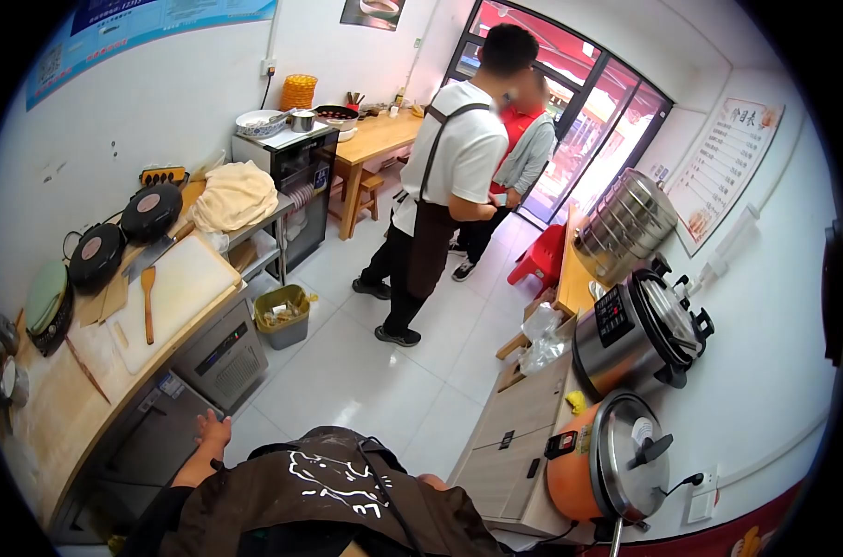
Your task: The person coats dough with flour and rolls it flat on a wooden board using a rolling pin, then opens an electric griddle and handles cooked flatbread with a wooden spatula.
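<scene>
My left hand (pixel 213 429) is in the air by the front of the left counter, close to the steel under-counter fridge (pixel 157 432). Its fingers are apart and hold nothing. Only a small patch of skin, seemingly my right hand (pixel 432 481), shows past the edge of my brown apron (pixel 328 492); its fingers are hidden. On the counter above my left hand, a wooden spatula (pixel 148 306) lies on a white cutting board (pixel 180 288). A cleaver (pixel 152 255) rests at the board's far edge, and a thin rolling pin (pixel 87 371) lies nearer me.
Ahead, a co-worker in an apron (pixel 431 186) stands facing another person (pixel 528 158) near the glass door. A waste bin (pixel 284 320) stands at the left counter's end. To the right are an orange cooker (pixel 579 464), a pressure cooker (pixel 616 339), stacked steamers (pixel 625 223) and a red stool (pixel 539 258).
</scene>
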`<action>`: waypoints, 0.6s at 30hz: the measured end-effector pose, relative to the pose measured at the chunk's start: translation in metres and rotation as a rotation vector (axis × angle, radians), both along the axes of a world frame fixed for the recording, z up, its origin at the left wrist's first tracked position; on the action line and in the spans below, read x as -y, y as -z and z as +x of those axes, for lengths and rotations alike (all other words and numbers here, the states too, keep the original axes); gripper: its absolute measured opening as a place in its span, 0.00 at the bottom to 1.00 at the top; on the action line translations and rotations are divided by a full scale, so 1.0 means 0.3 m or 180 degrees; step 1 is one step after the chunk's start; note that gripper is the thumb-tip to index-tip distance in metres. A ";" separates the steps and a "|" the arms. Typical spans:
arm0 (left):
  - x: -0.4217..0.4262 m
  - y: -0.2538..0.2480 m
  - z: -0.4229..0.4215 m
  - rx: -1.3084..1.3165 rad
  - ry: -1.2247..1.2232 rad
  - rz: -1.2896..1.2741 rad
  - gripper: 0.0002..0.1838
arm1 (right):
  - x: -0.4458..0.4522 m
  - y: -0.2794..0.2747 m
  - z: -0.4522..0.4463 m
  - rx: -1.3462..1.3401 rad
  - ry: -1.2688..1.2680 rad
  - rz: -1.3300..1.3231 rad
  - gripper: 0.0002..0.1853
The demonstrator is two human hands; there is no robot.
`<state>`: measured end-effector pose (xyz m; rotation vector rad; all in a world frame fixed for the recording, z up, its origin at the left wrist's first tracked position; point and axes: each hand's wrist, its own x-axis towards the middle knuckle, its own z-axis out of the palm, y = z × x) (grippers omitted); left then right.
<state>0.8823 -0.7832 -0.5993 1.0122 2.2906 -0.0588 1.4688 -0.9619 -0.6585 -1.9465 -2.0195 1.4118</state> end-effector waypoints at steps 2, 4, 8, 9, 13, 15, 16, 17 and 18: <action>-0.037 -0.002 0.034 -0.0291 0.0274 0.0038 0.39 | -0.021 0.030 -0.009 0.0048 -0.0020 0.0077 0.18; -0.101 -0.026 0.062 -0.0242 0.0682 0.0853 0.31 | -0.058 0.066 -0.019 0.0187 0.0179 0.0064 0.20; -0.261 -0.388 0.260 0.0469 0.1515 0.3646 0.11 | -0.172 0.068 0.012 0.0302 0.1122 0.0685 0.20; -0.261 -0.621 0.340 0.0749 0.1769 0.4102 0.09 | -0.230 -0.045 0.014 0.0453 0.1429 0.0955 0.19; -0.119 -1.321 0.536 0.2018 0.2217 0.5232 0.06 | -0.401 -0.999 -0.148 -0.0924 0.2334 0.2386 0.12; -0.016 -1.551 0.547 0.2558 0.2849 0.5852 0.06 | -0.379 -1.429 -0.291 -0.1614 0.1839 0.3866 0.08; 0.015 -1.614 0.552 0.2851 0.3227 0.6108 0.08 | -0.349 -1.610 -0.381 -0.1417 0.1437 0.4795 0.06; 0.047 -1.632 0.579 0.3288 0.3286 0.6561 0.10 | -0.313 -1.733 -0.450 -0.1181 0.0991 0.5710 0.05; 0.063 -1.638 0.605 0.3653 0.3293 0.6908 0.09 | -0.262 -1.790 -0.446 -0.3085 -0.0070 0.4708 0.05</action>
